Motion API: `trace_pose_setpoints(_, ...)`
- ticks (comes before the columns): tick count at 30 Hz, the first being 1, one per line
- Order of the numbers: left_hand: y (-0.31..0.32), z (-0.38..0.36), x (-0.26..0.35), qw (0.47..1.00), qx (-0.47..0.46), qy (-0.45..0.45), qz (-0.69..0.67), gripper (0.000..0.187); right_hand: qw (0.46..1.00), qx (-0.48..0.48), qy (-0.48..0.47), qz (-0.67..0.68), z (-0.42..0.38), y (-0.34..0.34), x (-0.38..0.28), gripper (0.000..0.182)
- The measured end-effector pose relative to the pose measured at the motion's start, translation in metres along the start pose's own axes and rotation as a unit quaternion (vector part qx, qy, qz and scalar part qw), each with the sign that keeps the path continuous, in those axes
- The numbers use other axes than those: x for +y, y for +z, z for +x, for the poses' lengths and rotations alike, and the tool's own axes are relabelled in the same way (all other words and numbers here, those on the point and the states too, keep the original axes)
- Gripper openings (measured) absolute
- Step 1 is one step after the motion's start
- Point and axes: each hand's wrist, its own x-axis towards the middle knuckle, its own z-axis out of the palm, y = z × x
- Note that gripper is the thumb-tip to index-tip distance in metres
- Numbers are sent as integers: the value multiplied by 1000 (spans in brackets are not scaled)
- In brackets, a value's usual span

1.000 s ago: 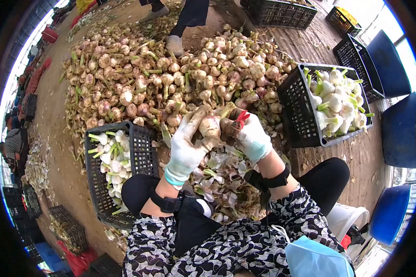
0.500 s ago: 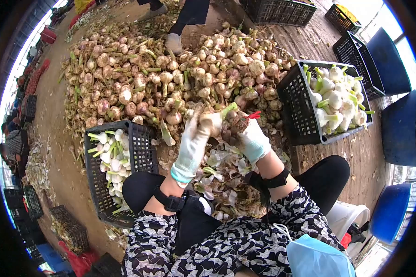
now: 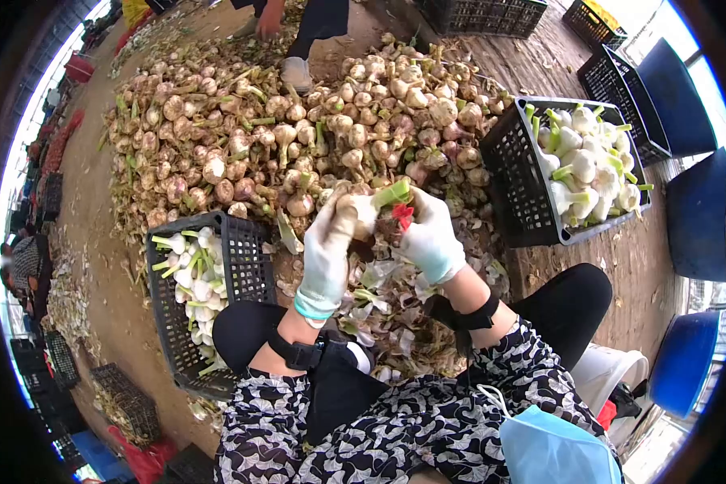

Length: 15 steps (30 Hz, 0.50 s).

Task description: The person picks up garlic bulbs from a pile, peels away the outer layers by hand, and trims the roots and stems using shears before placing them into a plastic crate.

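Floor [image 3: 97, 202]: brown, littered with pale scraps to the left; planked on the right.
Pile [image 3: 234, 137]: a broad spread of unpeeled garlic, brown and purplish, stalks at all angles, directly ahead of the person.
Blue bins [image 3: 702, 218]: a row along the far right.
Right crate [image 3: 520, 177]: black, slatted, at the pile's right edge, heaped with white garlic on short green stalks.
Left crate [image 3: 250, 262]: black too, beside the person's left knee, partly filled with white garlic.
Peel heap [image 3: 387, 315]: pale and brown skins, between the knees, below the hands.
Bucket [image 3: 613, 363]: white, near the right knee.
Mask [image 3: 557, 448]: light blue, low at the right of the view.
Co-worker's shoe [image 3: 297, 74]: grey, at the pile's far edge.
Left hand [image 3: 323, 258]: in a white glove with soiled fingertips, grasping the bulb, thumb against it.
Right hand [image 3: 431, 242]: gloved likewise, fingers curled in beside the stalk; what it grips is mostly hidden, so I cannot tell.
Bulb [image 3: 361, 214]: pale, held between the hands, over the pile's near edge.
Stalk [image 3: 394, 194]: green, stubby, pointing right from the bulb.
Strip [image 3: 403, 215]: red, at the right fingertips, just below the stalk.
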Motion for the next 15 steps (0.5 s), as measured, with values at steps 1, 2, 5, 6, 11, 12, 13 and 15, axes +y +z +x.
trace_pose_setpoints(1,2,2,-3,999,18,22,-43,49,999,4,-6,-48,-2,1,0,22)
trace_pose_setpoints(2,3,2,-10,990,39,-38,-134,51,990,-10,-85,-115,-4,1,-3,22)
trace_pose_setpoints(5,2,5,-13,967,38,-124,-219,54,991,-26,-80,-107,-6,-6,4,20)
trace_pose_setpoints(6,1,5,-13,964,18,-153,-215,54,991,-26,-80,-107,-5,-10,8,20)
trace_pose_setpoints(11,7,7,-26,990,-46,-58,-118,47,998,-22,-64,-8,2,-18,16,22)
trace_pose_setpoints(12,9,5,-22,998,-41,-7,-54,47,982,-13,-141,-121,3,-21,21,25)
trace_pose_setpoints(13,11,3,-14,998,-35,42,10,52,983,-12,-139,-120,0,-24,13,25)
trace_pose_setpoints(15,4,-1,4,991,-85,-24,-96,59,991,-31,-34,-127,-9,-33,-9,26)
